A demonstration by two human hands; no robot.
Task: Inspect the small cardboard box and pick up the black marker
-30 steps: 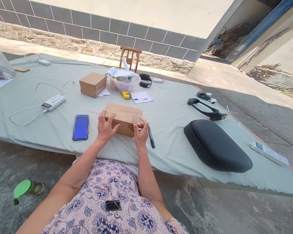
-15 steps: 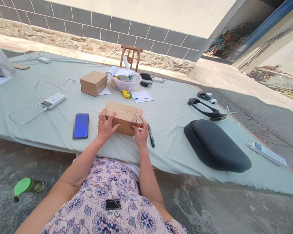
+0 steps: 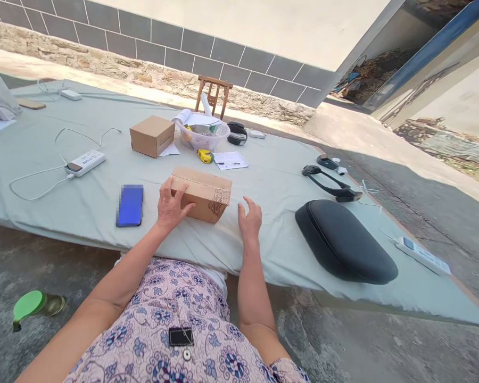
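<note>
Outdoors, cardboard box (image 3: pixel 201 194) on apparently sheeted mattress (image 3: pixel 271 181).

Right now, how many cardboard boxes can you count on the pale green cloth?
2. One cardboard box touches the left hand, near the cloth's front edge; the other cardboard box stands farther back, left of the plastic bowl. More could be hidden.

- Left hand (image 3: pixel 170 206) lies with spread fingers against the left end of a taped cardboard box (image 3: pixel 201 194), dark marks on its right end
- Right hand (image 3: pixel 250 221), fingers open, sits just beside the box, not touching it
- A blurred blue phone (image 3: pixel 130 206) lies left of them on a pale green sheet (image 3: pixel 271 181)
- Farther off: a second cardboard box (image 3: pixel 152 136), a plastic bowl (image 3: pixel 202 137), a yellow tape measure (image 3: pixel 205 156)
- A black cushion (image 3: pixel 345 242) lies to the right
</note>
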